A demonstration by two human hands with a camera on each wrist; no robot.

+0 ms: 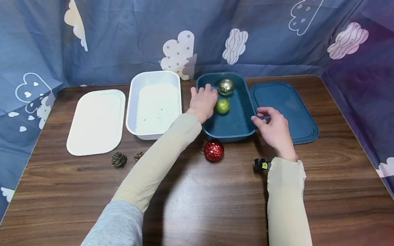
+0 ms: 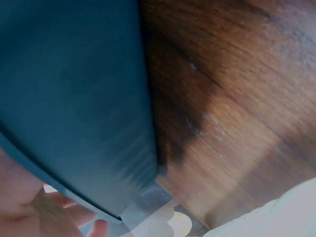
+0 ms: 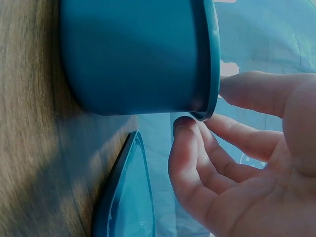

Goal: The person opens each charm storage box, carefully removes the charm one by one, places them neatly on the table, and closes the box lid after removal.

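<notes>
A dark blue plastic box holds a gold ball ornament and a glittery green ball ornament. My left hand reaches over the box's left rim, with its fingertips inside beside the two ornaments. Part of that hand is hidden behind the rim in the left wrist view, so its grip does not show. My right hand pinches the rim at the box's front right, its thumb and fingers at the edge. A shiny red ball ornament lies on the table just in front of the box.
Left of the blue box stands a white box with small dark specks inside. A white lid lies farther left, and a blue lid at the right. Two pine cones, one dark, one partly covered by my left sleeve, lie in front.
</notes>
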